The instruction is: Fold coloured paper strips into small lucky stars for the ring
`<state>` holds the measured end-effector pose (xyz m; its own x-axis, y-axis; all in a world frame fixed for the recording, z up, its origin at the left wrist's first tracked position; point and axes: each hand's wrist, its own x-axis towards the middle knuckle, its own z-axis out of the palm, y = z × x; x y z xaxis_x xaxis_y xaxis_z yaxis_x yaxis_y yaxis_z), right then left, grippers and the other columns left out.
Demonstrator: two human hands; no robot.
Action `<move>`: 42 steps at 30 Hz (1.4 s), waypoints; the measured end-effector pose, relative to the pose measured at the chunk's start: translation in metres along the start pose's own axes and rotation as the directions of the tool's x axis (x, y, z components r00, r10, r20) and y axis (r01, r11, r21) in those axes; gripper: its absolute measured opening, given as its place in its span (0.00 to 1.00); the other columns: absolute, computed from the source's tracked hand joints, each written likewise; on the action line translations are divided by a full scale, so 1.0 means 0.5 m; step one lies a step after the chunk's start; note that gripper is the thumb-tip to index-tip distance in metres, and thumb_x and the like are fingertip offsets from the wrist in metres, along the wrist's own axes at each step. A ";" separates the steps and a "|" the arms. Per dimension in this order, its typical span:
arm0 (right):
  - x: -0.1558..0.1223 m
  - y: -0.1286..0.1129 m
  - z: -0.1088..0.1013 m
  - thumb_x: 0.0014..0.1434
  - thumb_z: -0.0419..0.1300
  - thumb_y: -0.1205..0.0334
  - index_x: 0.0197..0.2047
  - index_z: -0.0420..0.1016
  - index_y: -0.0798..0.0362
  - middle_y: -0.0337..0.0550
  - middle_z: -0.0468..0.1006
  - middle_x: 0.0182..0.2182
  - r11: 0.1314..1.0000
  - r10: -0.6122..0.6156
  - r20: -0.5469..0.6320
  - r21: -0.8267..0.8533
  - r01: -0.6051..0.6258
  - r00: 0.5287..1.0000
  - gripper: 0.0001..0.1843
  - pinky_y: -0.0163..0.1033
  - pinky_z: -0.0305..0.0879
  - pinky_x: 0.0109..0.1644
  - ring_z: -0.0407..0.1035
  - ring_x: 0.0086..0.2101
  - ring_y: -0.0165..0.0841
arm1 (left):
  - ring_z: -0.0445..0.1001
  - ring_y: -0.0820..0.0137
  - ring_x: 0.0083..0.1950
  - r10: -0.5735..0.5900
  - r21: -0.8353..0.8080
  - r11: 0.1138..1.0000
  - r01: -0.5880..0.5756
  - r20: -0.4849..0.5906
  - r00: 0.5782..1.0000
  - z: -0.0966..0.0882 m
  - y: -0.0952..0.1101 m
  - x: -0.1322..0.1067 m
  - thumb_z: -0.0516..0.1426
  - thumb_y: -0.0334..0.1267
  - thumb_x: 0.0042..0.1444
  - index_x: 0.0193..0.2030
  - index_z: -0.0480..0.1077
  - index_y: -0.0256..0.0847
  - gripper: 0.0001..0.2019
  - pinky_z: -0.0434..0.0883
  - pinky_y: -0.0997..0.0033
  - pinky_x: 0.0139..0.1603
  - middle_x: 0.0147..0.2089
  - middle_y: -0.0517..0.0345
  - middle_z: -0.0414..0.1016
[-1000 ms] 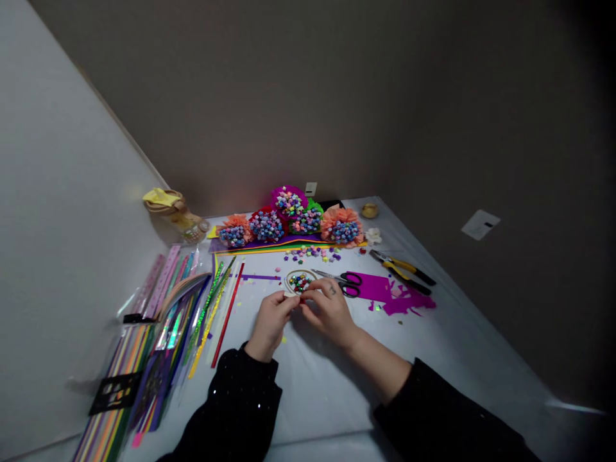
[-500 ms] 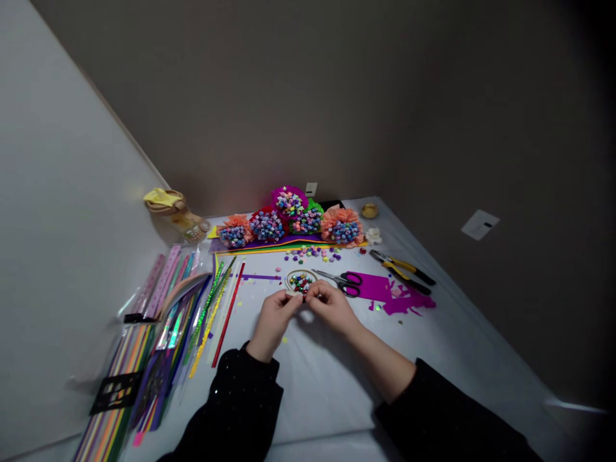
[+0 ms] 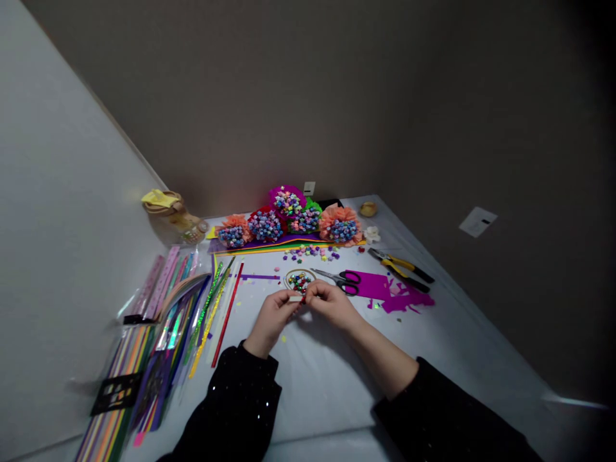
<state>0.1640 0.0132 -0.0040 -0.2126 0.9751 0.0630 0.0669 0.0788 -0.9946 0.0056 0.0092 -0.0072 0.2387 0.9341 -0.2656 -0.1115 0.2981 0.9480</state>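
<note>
Over the middle of the table, my left hand (image 3: 272,319) pinches a small pale paper strip (image 3: 295,298) between thumb and fingers. My right hand (image 3: 333,305) almost meets it from the right, its fingertips pinched together; what they hold is too small to make out. A bit of red shows between the fingertips. Just beyond both hands sits a round shallow dish (image 3: 287,280) of shiny multicoloured folded stars (image 3: 299,280), partly covered by my fingers. Black-handled scissors (image 3: 345,280) lie right of the dish, partly on a magenta paper sheet (image 3: 373,286).
Crepe-paper flowers (image 3: 341,224) filled with stars line the back, with loose pastel stars (image 3: 312,252) before them. Yellow-handled pliers (image 3: 404,266) lie right, near torn magenta scraps (image 3: 409,300). Paper strips (image 3: 228,314) and strip packs (image 3: 115,391) cover the left. A boot-shaped container (image 3: 176,215) stands back left.
The pale strip now shows more clearly at the left fingertips, with the left thumb lower. Both hands stay close together in nearly the same place. The view has shifted slightly.
</note>
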 end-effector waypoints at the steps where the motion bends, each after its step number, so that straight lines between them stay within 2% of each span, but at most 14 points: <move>1: 0.000 0.000 0.000 0.48 0.56 0.64 0.22 0.68 0.54 0.38 0.67 0.25 1.000 -0.006 -0.002 -0.007 0.006 1.000 0.05 0.36 0.60 0.36 0.63 0.29 0.29 | 0.57 0.80 0.21 -0.005 -0.002 1.000 0.005 -0.002 1.000 0.000 -0.001 0.000 0.63 0.39 0.42 0.29 0.73 0.34 0.10 0.52 0.79 0.23 0.22 0.63 0.66; 6: -0.001 0.007 0.001 0.46 0.55 0.68 0.22 0.67 0.55 0.38 0.68 0.25 0.998 -0.038 -0.010 -0.048 0.038 0.999 0.04 0.35 0.60 0.35 0.63 0.28 0.29 | 0.62 0.77 0.25 0.051 0.102 0.993 -0.051 0.001 0.999 0.001 0.007 -0.002 0.59 0.43 0.49 0.27 0.72 0.35 0.12 0.58 0.78 0.26 0.24 0.60 0.68; 12: -0.004 0.010 0.000 0.45 0.57 0.70 0.21 0.69 0.55 0.38 0.68 0.25 0.988 -0.053 -0.035 -0.148 0.047 0.998 0.04 0.33 0.58 0.31 0.63 0.27 0.28 | 0.67 0.71 0.30 0.157 0.367 0.916 -0.162 0.043 0.987 -0.003 0.017 -0.005 0.56 0.38 0.50 0.26 0.71 0.36 0.08 0.64 0.74 0.35 0.26 0.58 0.71; 16: -0.001 0.015 0.001 0.52 0.57 0.62 0.24 0.72 0.55 0.39 0.70 0.25 0.999 0.027 0.042 -0.025 -0.026 0.999 0.09 0.35 0.60 0.34 0.64 0.28 0.29 | 0.67 0.71 0.30 0.253 0.451 0.866 -0.214 -0.027 0.967 -0.006 0.014 -0.002 0.56 0.38 0.50 0.26 0.70 0.37 0.07 0.64 0.75 0.33 0.26 0.59 0.70; 18: 0.000 0.019 0.005 0.52 0.58 0.58 0.25 0.72 0.56 0.39 0.69 0.24 0.997 0.073 0.055 0.035 -0.075 0.996 0.10 0.34 0.59 0.32 0.63 0.26 0.28 | 0.67 0.71 0.30 0.296 0.470 0.852 -0.230 -0.071 0.952 -0.005 0.013 -0.001 0.56 0.38 0.50 0.25 0.69 0.37 0.07 0.63 0.75 0.32 0.26 0.60 0.70; 22: -0.001 0.026 0.015 0.48 0.61 0.58 0.24 0.70 0.55 0.36 0.66 0.22 0.993 0.099 0.009 0.061 -0.099 0.995 0.09 0.33 0.56 0.28 0.59 0.23 0.26 | 0.67 0.71 0.30 0.336 0.484 0.838 -0.253 -0.092 0.937 -0.002 0.013 -0.003 0.56 0.37 0.50 0.26 0.71 0.37 0.07 0.64 0.75 0.31 0.25 0.59 0.70; 24: -0.002 0.028 0.016 0.49 0.60 0.58 0.24 0.69 0.55 0.35 0.65 0.21 0.988 0.108 0.007 0.109 -0.108 0.994 0.09 0.33 0.54 0.28 0.58 0.24 0.26 | 0.69 0.70 0.33 0.363 0.486 0.826 -0.287 -0.068 0.930 -0.002 0.014 -0.004 0.56 0.38 0.51 0.30 0.73 0.37 0.07 0.65 0.74 0.33 0.30 0.56 0.73; 28: -0.001 0.030 0.013 0.48 0.60 0.57 0.23 0.68 0.54 0.32 0.61 0.17 0.953 0.169 0.068 0.243 -0.180 0.983 0.10 0.32 0.49 0.25 0.53 0.21 0.25 | 0.71 0.66 0.42 0.436 0.498 0.770 -0.399 0.046 0.899 -0.004 0.021 -0.008 0.57 0.36 0.53 0.40 0.76 0.41 0.10 0.68 0.69 0.41 0.40 0.51 0.75; 33: -0.002 0.019 0.013 0.46 0.63 0.57 0.21 0.67 0.54 0.31 0.60 0.15 0.916 0.227 0.111 0.312 -0.251 0.967 0.12 0.33 0.43 0.24 0.50 0.18 0.24 | 0.72 0.67 0.39 0.479 0.510 0.738 -0.442 0.065 0.875 -0.007 0.020 -0.010 0.56 0.34 0.53 0.37 0.78 0.43 0.09 0.69 0.67 0.42 0.35 0.52 0.76; 39: -0.005 0.011 0.018 0.43 0.63 0.57 0.20 0.67 0.55 0.31 0.60 0.14 0.855 0.348 0.137 0.359 -0.374 0.927 0.11 0.33 0.42 0.22 0.49 0.17 0.23 | 0.73 0.67 0.39 0.537 0.534 0.693 -0.485 0.067 0.841 -0.011 0.014 -0.010 0.56 0.34 0.54 0.38 0.78 0.44 0.09 0.69 0.68 0.42 0.36 0.53 0.76; 42: -0.004 0.013 0.020 0.45 0.61 0.58 0.22 0.67 0.54 0.31 0.59 0.15 0.880 0.307 0.118 0.343 -0.329 0.944 0.09 0.33 0.44 0.22 0.49 0.17 0.24 | 0.73 0.67 0.39 0.526 0.532 0.703 -0.472 0.057 0.848 -0.009 0.016 -0.009 0.57 0.35 0.54 0.38 0.78 0.44 0.08 0.68 0.68 0.43 0.36 0.52 0.77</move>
<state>0.1553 0.0095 -0.0113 -0.2952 0.9206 -0.2555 -0.2060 -0.3225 -0.9239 -0.0009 0.0081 0.0008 0.1985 0.9383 0.2834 0.3225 -0.3355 0.8851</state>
